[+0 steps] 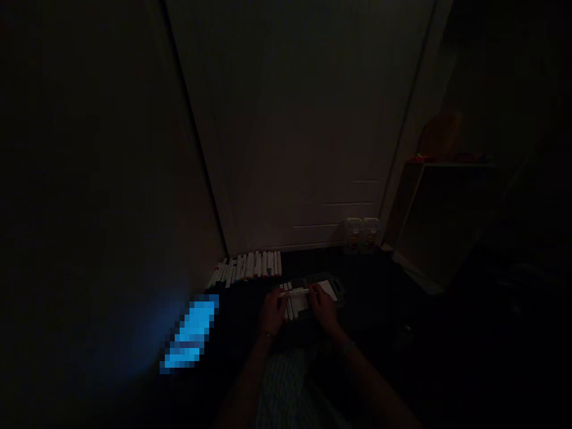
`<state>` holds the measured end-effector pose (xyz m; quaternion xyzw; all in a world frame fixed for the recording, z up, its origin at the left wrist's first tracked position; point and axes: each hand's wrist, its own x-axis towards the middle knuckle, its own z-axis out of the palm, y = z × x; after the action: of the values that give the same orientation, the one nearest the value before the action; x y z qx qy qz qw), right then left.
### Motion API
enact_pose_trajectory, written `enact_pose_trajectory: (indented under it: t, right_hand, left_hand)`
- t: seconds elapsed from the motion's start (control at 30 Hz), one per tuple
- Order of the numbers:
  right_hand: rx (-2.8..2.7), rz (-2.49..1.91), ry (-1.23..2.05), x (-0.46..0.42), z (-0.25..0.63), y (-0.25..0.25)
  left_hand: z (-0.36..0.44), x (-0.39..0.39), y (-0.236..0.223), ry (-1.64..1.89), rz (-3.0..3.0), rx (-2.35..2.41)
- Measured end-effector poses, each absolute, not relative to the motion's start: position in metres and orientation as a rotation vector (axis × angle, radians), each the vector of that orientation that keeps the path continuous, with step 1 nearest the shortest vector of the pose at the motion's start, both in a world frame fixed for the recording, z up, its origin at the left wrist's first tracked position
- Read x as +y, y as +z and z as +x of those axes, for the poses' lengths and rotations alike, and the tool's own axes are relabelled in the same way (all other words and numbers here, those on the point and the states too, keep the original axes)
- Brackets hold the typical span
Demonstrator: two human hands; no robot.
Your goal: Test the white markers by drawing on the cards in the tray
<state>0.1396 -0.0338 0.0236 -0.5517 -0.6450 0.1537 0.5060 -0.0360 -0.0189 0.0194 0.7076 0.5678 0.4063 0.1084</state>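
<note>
In the dim head view, a white marker (298, 292) lies crosswise between my two hands. My left hand (272, 311) pinches its left end, and my right hand (322, 302) pinches its right end. Below it is an open clear plastic case (338, 288), with several white markers (291, 308) lying side by side in its left part. A white sheet or card (329, 289) shows in the right part, beside my right fingers. My hands cover some of the case.
A row of several white markers (252, 265) lies at the back left of the dark surface (370, 298). Two clear containers (361, 235) stand at the back right near a pale door (286, 149). A blurred, glowing blue screen (191, 335) is at left, a cabinet (447, 202) at right.
</note>
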Motion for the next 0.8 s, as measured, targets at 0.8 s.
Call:
enact_pose_trajectory:
  t: [0.8]
  right_hand:
    - [-1.556, -1.383, 0.352, -0.0360, 0.1381, 0.0285]
  left_hand:
    - [-0.0356, -0.0188, 0.0196, 1.110, 2.011, 1.714]
